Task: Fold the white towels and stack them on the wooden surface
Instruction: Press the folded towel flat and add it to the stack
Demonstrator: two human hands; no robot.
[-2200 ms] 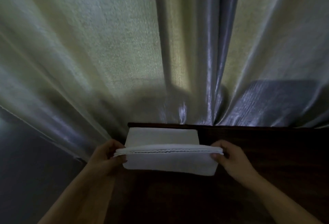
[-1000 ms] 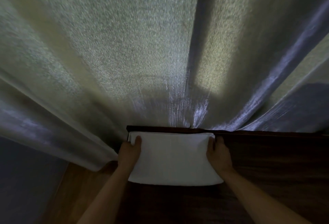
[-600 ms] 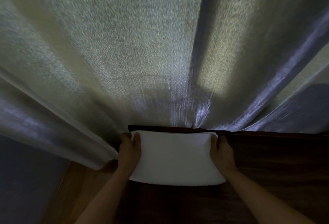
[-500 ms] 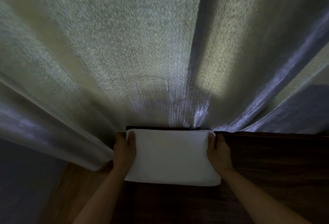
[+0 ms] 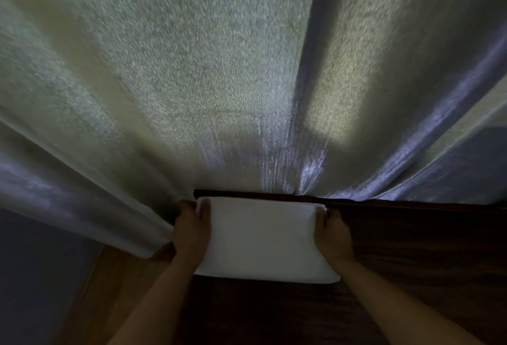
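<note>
Towel [image 5: 263, 237] sitting lower on bench [image 5: 411, 248] now; left hand [image 5: 192, 232], right hand [image 5: 333, 235] gripping soft, light ends, fingers curling round edges.

I count one white towel [image 5: 263, 237] showing between my hands; whether more lie beneath it I cannot tell. One dark wooden top [image 5: 417, 251] runs under it and off past my right hand [image 5: 333, 236]. One curtain [image 5: 192, 84] hangs beyond my fingertips. Two hands in all, counting my left hand [image 5: 192, 233].
</note>
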